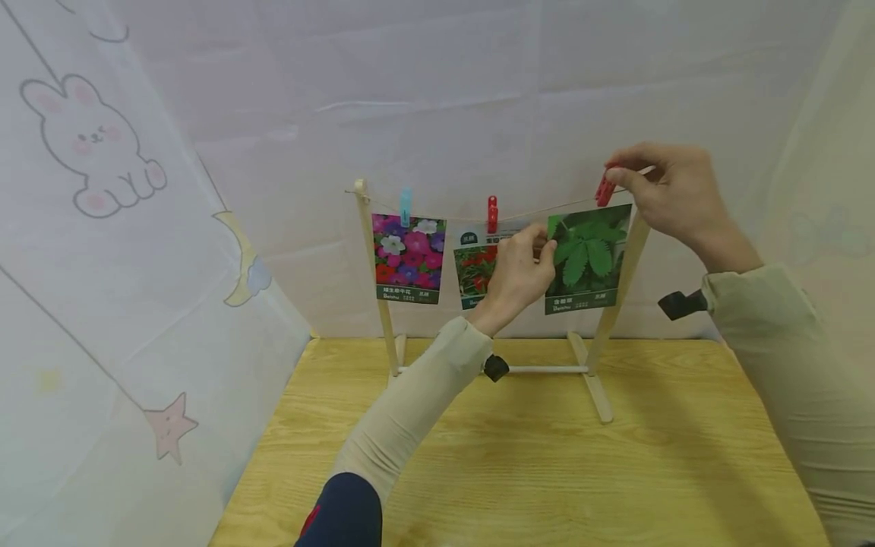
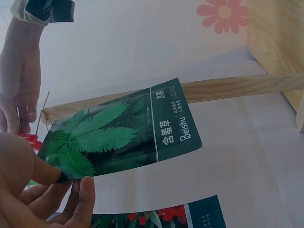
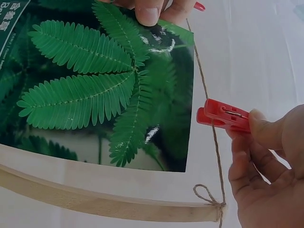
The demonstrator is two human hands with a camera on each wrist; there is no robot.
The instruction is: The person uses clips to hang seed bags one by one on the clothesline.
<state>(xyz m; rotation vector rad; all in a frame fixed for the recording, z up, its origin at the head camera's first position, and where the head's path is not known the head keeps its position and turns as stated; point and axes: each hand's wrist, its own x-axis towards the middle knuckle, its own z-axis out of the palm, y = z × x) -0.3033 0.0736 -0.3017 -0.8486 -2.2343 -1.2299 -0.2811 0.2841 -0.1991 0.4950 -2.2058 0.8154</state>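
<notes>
My left hand (image 1: 519,270) pinches the left edge of a green-leaf seed packet (image 1: 589,254) between thumb and fingers. In the right wrist view, the packet's top edge lies beside the twine (image 3: 201,71), with a small gap to the clothespin. My right hand (image 1: 677,190) pinches the handle end of a red clothespin (image 3: 225,115), whose nose sits across the twine near the knot at the post. Behind my left hand hangs a red-flower seed packet (image 1: 472,275), under another red clothespin (image 1: 492,214). Farther left, a blue clothespin (image 1: 406,208) holds a petunia seed packet (image 1: 409,254).
A wooden stand carries the twine between its left post (image 1: 386,327) and right post (image 1: 630,266). A white crossbar (image 1: 547,370) joins its feet on the wood-grain table (image 1: 492,471). Pale printed sheeting (image 1: 437,114) forms a wall close behind.
</notes>
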